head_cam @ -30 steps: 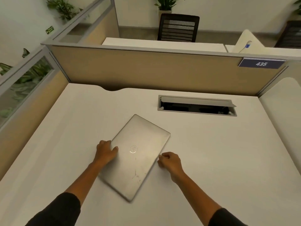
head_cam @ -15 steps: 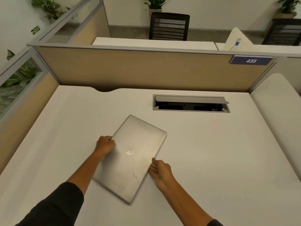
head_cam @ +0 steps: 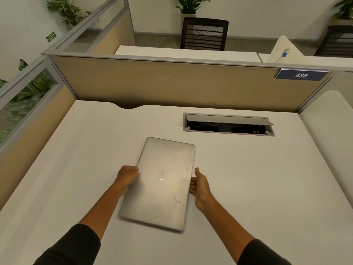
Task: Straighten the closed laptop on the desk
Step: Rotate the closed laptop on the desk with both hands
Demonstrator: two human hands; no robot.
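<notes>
Laptop [head_cam: 162, 184] rotated straighter; left hand [head_cam: 127, 178] grips edge, right hand [head_cam: 199, 185] open against side.

Open cable tray [head_cam: 228, 124] in desktop; "435" plate [head_cam: 301, 75] on partition [head_cam: 172, 85]; chair [head_cam: 204, 34] beyond.

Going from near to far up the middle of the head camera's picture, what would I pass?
Laptop → open cable hatch in the desk → tan partition wall → neighbouring white desk → black mesh chair → potted plant.
</notes>
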